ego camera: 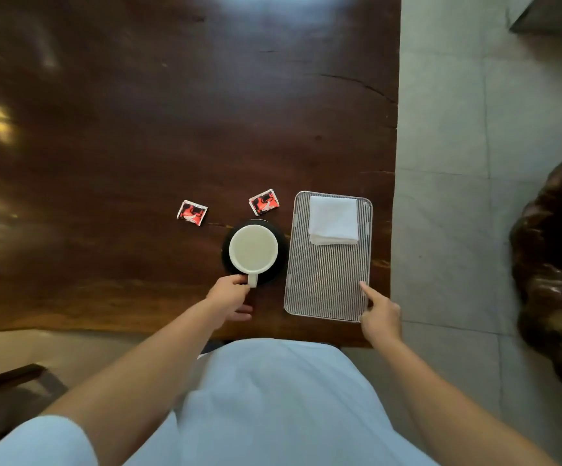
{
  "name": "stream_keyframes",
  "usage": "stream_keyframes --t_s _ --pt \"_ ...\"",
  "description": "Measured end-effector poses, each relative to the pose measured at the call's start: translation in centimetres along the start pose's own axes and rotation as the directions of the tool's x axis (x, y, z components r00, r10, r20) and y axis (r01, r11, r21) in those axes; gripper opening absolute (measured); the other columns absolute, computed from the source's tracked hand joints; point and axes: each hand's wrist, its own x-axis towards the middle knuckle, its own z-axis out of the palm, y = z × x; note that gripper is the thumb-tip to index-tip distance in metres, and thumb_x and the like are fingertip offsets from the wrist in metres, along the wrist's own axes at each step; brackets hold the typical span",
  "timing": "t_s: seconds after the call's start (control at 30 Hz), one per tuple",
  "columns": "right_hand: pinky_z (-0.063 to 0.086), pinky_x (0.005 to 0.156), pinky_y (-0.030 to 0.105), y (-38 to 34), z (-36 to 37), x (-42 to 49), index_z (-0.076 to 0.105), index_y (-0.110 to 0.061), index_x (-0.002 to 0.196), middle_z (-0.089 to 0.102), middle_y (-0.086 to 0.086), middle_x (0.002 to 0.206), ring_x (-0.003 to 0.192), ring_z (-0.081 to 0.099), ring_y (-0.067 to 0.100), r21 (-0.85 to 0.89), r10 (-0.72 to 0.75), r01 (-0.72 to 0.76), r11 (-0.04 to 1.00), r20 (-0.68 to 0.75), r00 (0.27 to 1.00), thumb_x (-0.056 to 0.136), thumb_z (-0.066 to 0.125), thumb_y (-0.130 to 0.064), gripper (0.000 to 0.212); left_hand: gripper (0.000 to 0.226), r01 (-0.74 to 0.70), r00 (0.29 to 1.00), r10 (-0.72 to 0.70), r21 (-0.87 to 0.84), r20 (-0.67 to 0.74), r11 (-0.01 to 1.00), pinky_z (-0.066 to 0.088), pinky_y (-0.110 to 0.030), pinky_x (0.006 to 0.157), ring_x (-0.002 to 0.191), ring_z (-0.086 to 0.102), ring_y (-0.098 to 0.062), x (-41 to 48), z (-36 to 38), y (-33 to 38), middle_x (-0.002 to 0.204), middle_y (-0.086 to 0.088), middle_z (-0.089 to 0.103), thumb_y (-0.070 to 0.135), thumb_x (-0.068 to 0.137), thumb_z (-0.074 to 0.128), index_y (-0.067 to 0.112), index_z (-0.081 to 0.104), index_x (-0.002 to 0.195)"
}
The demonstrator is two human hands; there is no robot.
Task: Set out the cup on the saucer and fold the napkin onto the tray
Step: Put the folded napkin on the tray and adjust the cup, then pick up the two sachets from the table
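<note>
Table (138, 146): dark wood. Tray (326, 287) at near right; folded napkin (334, 220) on its far end. Cup (253, 249) sits on saucer (281, 260), left of tray. Your left hand (230, 299) pinches cup handle. Right hand (380, 314): index finger extended onto tray's near-right corner, other fingers curled. Two sachets (192, 212) beyond cup.

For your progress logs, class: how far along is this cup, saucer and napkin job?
Looks done: the cup stands on the dark saucer, and the folded napkin lies on the tray. In hand: the left hand holds the cup's handle; the right hand touches the tray's corner. Left: seemingly only letting go.
</note>
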Motion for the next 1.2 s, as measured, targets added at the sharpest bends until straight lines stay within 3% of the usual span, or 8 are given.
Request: stream_keyframes --t_s 0.23,0.37,0.47,0.6,0.73,0.9,1.0,1.2 --pt "0.043 0.082 0.030 -4.9 -0.8 0.1 0.072 -0.015 0.111 0.063 0.008 0.123 0.111 0.053 0.027 -0.102 -0.039 0.016 0.995 -0.233 0.972 0.090 0.058 -0.004 0.027 0.024 -0.145 0.988 0.151 0.187 -0.015 0.972 0.064 -0.041 0.078 0.091 0.071 -0.026 1.9 -5.8 0.6 0.115 -0.010 0.067 0.010 0.101 0.052 0.018 0.067 0.119" --pt "0.049 0.082 0.025 -12.9 0.8 0.2 0.069 -0.014 0.114 0.066 0.005 0.112 0.098 0.060 0.016 -0.050 -0.232 0.228 0.972 -0.112 0.966 0.090 0.059 -0.002 0.029 0.018 -0.315 0.928 0.360 0.322 -0.092 0.893 0.063 -0.041 0.077 0.085 0.071 -0.022 4.0 -10.3 3.2 0.099 -0.007 0.072 0.009 0.096 0.058 0.022 0.071 0.097" --pt "0.052 0.089 0.034 -19.5 2.6 1.8 0.071 -0.009 0.115 0.070 0.010 0.109 0.099 0.064 0.023 -0.089 -0.391 0.385 0.919 -0.054 0.919 0.087 0.056 0.002 0.033 0.020 -0.458 0.825 0.555 0.450 -0.105 0.767 0.055 -0.029 0.079 0.089 0.068 -0.018 5.5 -12.5 5.5 0.100 -0.003 0.074 0.010 0.092 0.059 0.025 0.071 0.098" --pt "0.047 0.098 0.037 -25.5 5.5 6.1 0.071 -0.013 0.119 0.066 0.010 0.121 0.113 0.057 0.029 -0.201 -0.466 0.464 0.863 0.037 0.884 0.081 0.057 0.007 0.046 0.042 -0.571 0.689 0.723 0.584 -0.040 0.577 0.050 -0.037 0.096 0.118 0.056 -0.025 9.0 -14.2 7.9 0.129 -0.005 0.059 0.008 0.089 0.065 0.025 0.063 0.128" --pt "0.044 0.105 0.048 -27.3 7.9 9.8 0.062 -0.023 0.132 0.046 0.011 0.144 0.135 0.039 0.031 -0.399 -0.417 0.463 0.791 0.203 0.886 0.080 0.063 0.009 0.061 0.064 -0.461 0.759 0.645 0.768 0.083 0.444 0.047 -0.040 0.097 0.132 0.035 -0.029 12.8 -15.3 8.6 0.154 -0.001 0.033 0.009 0.093 0.062 0.034 0.041 0.149" --pt "0.047 0.084 0.044 -27.3 9.8 10.7 0.049 -0.024 0.135 0.048 0.009 0.129 0.120 0.042 0.032 -0.499 -0.390 0.417 0.760 0.165 0.906 0.082 0.069 0.000 0.061 0.044 -0.407 0.777 0.622 0.828 0.093 0.385 0.049 -0.042 0.081 0.117 0.043 -0.028 14.1 -16.6 7.9 0.125 -0.005 0.052 0.013 0.092 0.062 0.028 0.049 0.132" --pt "0.043 0.071 0.040 -27.6 10.1 10.7 0.052 -0.020 0.121 0.049 0.011 0.119 0.110 0.043 0.032 -0.558 -0.410 0.416 0.718 0.144 0.901 0.082 0.068 -0.001 0.047 0.024 -0.375 0.785 0.614 0.853 0.084 0.362 0.048 -0.041 0.074 0.110 0.046 -0.029 13.7 -16.8 7.8 0.120 -0.009 0.052 0.023 0.095 0.059 0.018 0.052 0.118" --pt "0.049 0.076 0.040 -28.3 9.4 10.6 0.064 -0.017 0.095 0.057 0.008 0.107 0.102 0.053 0.032 -0.476 -0.410 0.442 0.760 0.176 0.895 0.086 0.069 -0.010 0.013 0.050 -0.368 0.761 0.646 0.858 0.057 0.358 0.052 -0.040 0.087 0.119 0.047 -0.029 13.2 -15.3 8.0 0.131 -0.010 0.046 0.040 0.090 0.070 0.013 0.049 0.128"
